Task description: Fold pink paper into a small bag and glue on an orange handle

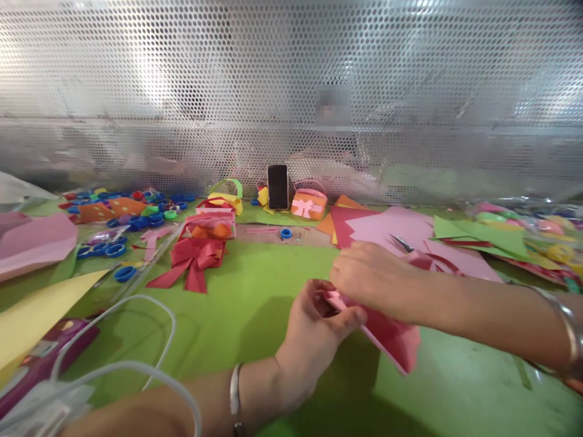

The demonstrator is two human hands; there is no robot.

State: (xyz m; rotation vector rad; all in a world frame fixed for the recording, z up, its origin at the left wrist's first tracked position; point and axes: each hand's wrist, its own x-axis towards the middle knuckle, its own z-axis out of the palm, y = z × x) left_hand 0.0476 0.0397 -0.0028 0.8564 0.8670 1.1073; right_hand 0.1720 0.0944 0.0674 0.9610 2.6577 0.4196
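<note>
A white cable (169, 379) loops across the left forearm (182, 397); past it the left hand (305, 346) pinches a folded pink paper (394, 340) above the green bench (255, 267), the right hand (364, 270) bent over it with fingers hidden, so its hold cannot be told. Beyond sit a red bow (198, 262) and pink sheets (387, 226), then an upright phone (278, 187) before a perforated metal wall (250, 79).

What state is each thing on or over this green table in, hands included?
Pink piece, folded, held up.
Left hand, pinching it.
Right hand, curled over its far end; grip hidden.
Phone, upright, screen dark.
Orange bag, upright, handle up.
Red bow, formed, tails spread.
White cable, looped, slack.
Purple tool, partly covered by yellow paper.
</note>
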